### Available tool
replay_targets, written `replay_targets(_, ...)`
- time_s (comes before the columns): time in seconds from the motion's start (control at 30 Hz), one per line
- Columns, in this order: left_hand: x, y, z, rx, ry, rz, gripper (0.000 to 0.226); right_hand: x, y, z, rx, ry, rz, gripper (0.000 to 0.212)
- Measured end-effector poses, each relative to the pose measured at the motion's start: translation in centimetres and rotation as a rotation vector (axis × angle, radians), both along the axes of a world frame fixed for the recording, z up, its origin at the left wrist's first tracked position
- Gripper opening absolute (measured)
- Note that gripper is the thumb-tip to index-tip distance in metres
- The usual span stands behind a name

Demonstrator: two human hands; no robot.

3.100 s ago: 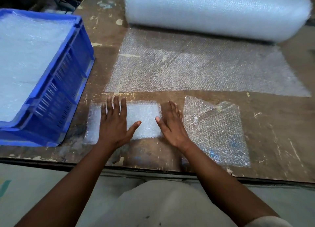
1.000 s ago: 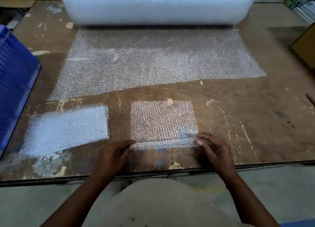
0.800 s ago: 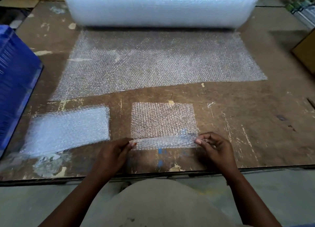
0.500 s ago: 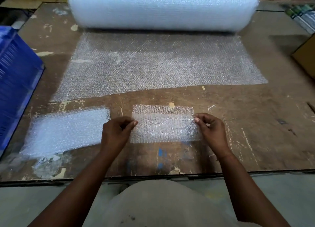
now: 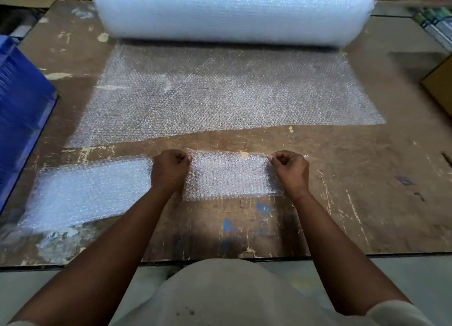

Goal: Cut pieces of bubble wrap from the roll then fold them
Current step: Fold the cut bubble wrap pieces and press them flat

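Leftward, folded piece (image 5: 85, 191) beside blue crate (image 5: 22, 110).

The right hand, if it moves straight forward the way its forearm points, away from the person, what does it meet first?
Probably the near edge of the unrolled sheet. The right hand, pinching the small piece, has only a bare strip of table ahead first. Height above the table is unclear.

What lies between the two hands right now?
In the head view, the small bubble wrap piece spans from left hand to right hand, each pinching a far corner.
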State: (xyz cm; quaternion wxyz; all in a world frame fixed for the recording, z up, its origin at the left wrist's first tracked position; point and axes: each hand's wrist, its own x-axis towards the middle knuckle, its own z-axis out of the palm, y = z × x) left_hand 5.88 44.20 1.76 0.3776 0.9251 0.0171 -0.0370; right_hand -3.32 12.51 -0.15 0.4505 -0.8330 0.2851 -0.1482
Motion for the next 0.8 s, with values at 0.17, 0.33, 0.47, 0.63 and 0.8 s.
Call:
replay_targets(0.17, -0.3, 0.0, -1.0, 0.198, -0.088, -0.058, 0.046, -0.1, -0.2, -0.5, -0.172, 0.037, 0.080, 0.031)
replay_targets(0.33, -2.8, -2.0, -0.5, 0.298, -0.402, -0.224, 0.064, -1.5, 2.3, 0.5, -0.470, -0.077, 0.142, 0.048)
replay_targets(0.47, -4.9, -4.4, -1.9, 0.399, -0.227, -0.515, 0.079, -2.2, 6.0, 0.1, -0.582, 0.055, 0.478, 0.057)
replay_targets(0.63, -5.9, -4.6, -4.6, 0.573, -0.154, -0.648, 0.090, -3.3, 7.5, -1.6, -0.699, 0.242, 0.670, 0.071)
replay_targets(0.8, -5.2, -3.9, -4.0, 0.594, -0.132, -0.530, 0.103, -2.9, 5.8, -1.0, -0.698, 0.348, 0.557, 0.083)
